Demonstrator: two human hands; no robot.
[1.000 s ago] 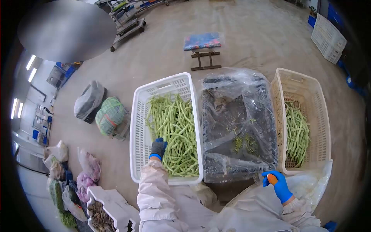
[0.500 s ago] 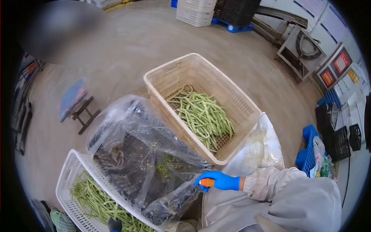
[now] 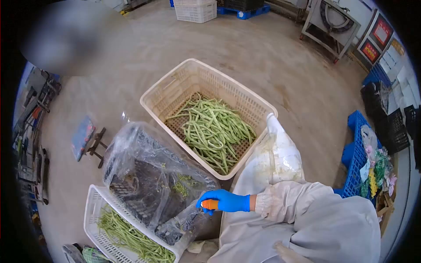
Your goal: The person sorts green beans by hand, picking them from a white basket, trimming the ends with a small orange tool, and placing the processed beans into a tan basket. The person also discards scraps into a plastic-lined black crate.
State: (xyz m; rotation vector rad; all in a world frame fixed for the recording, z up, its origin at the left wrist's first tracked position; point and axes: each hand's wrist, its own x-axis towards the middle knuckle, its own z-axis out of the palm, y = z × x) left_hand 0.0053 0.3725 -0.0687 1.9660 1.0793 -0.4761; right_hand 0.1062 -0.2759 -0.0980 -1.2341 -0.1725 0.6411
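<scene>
My right hand (image 3: 230, 200), in a blue glove, is closed around an orange handle (image 3: 210, 204); the rest of that tool is hidden. It hovers by the near right edge of a dark crate lined with clear plastic film (image 3: 136, 149), where small green scraps (image 3: 183, 186) lie. Beyond it stands a beige plastic crate (image 3: 258, 103) holding a heap of green beans (image 3: 217, 133). More green beans (image 3: 129, 236) lie in a white crate (image 3: 91, 215) at the lower left. My left hand is out of view.
A white sack (image 3: 283, 158) leans beside the beige crate. To the left stands a small folding stool (image 3: 83, 138). At the right, a blue pallet (image 3: 356, 162) bears bags and scraps. White stacked crates (image 3: 197, 12) and a metal stand (image 3: 331, 28) are at the back.
My view has shifted, so the crates sit differently in frame. The left hand's dark gloved fingertips, earlier over the white crate's beans, have left the view. My right hand still grips the orange handle.
</scene>
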